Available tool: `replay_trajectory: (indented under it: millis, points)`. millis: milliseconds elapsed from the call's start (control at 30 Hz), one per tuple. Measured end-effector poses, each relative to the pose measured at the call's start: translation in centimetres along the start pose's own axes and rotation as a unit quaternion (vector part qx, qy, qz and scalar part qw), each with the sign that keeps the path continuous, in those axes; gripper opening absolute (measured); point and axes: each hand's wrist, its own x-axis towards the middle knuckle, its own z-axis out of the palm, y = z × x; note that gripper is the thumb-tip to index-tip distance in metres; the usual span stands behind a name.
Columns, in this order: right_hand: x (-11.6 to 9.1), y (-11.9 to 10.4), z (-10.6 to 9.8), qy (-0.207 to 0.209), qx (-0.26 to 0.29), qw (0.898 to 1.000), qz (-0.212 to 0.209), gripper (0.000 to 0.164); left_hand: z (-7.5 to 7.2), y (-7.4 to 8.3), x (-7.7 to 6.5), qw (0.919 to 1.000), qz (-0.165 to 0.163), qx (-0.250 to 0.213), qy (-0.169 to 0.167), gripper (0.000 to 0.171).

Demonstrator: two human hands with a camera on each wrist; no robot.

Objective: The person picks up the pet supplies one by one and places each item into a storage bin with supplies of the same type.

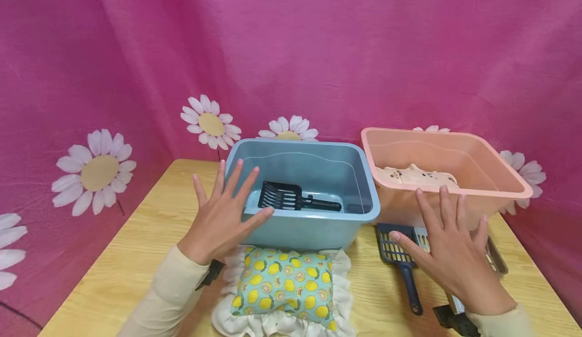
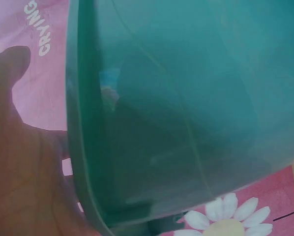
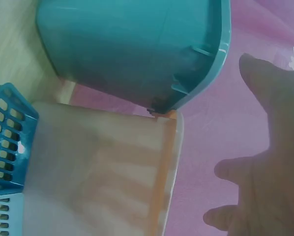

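My left hand (image 1: 223, 221) has its fingers spread beside the left front corner of a blue plastic tub (image 1: 300, 228); whether it touches the rim cannot be told. Inside that tub lies a black slotted litter scoop (image 1: 282, 196). My right hand (image 1: 454, 256), fingers also spread, hovers in front of a pink tub (image 1: 491, 194) that holds a cream printed cloth (image 1: 420, 177). Below the right hand lie a navy slotted scoop (image 1: 404, 266) and a pale blue slotted scoop (image 1: 421, 237), partly hidden. Both hands hold nothing.
A lemon-print pillow (image 1: 284, 286) with white ruffles lies in front of the blue tub. A greyish-brown edged item (image 1: 496, 257) shows past the right hand. The wooden table (image 1: 132, 266) meets a pink daisy-print curtain (image 1: 291, 54) behind the tubs.
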Motion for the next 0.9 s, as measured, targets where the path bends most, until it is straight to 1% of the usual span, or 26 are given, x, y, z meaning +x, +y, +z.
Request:
replay_trajectory:
  millis: [233,367,500,600,667,800,900]
  points:
    - [-1.0,0.9,0.1,0.009,-0.002,1.000,-0.001,0.093,0.5,-0.6,1.1,0.9987,0.015,-0.050,0.002,0.085]
    - [-1.5,1.3,0.5,0.014,-0.002,1.000,0.002,0.092,0.7,-1.3,1.6,0.9969,0.019,-0.076,-0.003,0.086]
    - [-2.1,1.5,1.0,0.012,-0.001,1.000,0.008,0.091,0.8,-2.2,1.7,0.9943,0.016,-0.105,-0.007,0.084]
    - [-2.5,1.5,1.2,0.014,-0.003,1.000,0.012,0.091,0.9,-2.9,1.6,0.9912,0.008,-0.131,-0.012,0.083]
    - [-2.7,1.3,1.4,0.008,-0.005,1.000,0.018,0.090,0.8,-3.3,1.5,0.9881,-0.001,-0.153,-0.012,0.081]
    - [-2.8,1.0,2.1,-0.028,0.017,0.999,0.037,0.091,0.6,-4.3,1.1,0.9817,-0.023,-0.189,-0.008,0.079]
    - [-3.0,0.9,2.7,-0.040,0.039,0.997,0.046,0.091,0.7,-4.7,0.9,0.9787,-0.033,-0.203,-0.006,0.078]
